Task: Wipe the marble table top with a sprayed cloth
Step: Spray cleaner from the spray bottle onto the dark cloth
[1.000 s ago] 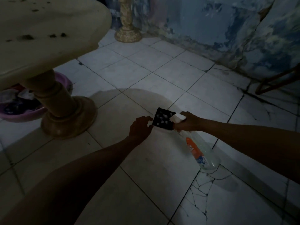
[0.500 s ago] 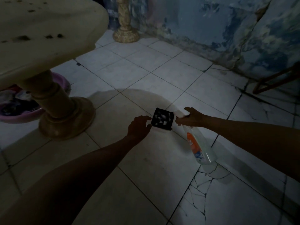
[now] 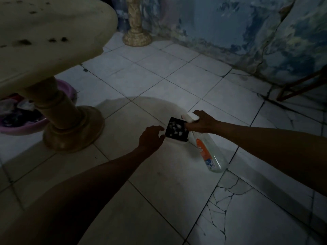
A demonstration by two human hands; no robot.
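My left hand (image 3: 150, 137) holds a small dark cloth (image 3: 176, 129) with pale spots by its left edge, out over the floor. My right hand (image 3: 201, 122) grips the white trigger head of a clear spray bottle (image 3: 209, 154) with an orange label; its nozzle sits right beside the cloth and the bottle body hangs down toward me. The marble table top (image 3: 44, 39), cream with dark specks, fills the upper left on a thick pedestal (image 3: 60, 110).
A purple basin (image 3: 23, 127) with clutter sits on the floor behind the pedestal. A second pedestal base (image 3: 137, 35) stands by the blue mottled wall. A brown frame (image 3: 300, 85) shows at right. Cracked floor tiles (image 3: 221, 200) lie near my right arm.
Both hands stay close together with the cloth and bottle. The view shifted slightly; the bottle's nozzle now sits behind the cloth's upper right corner.
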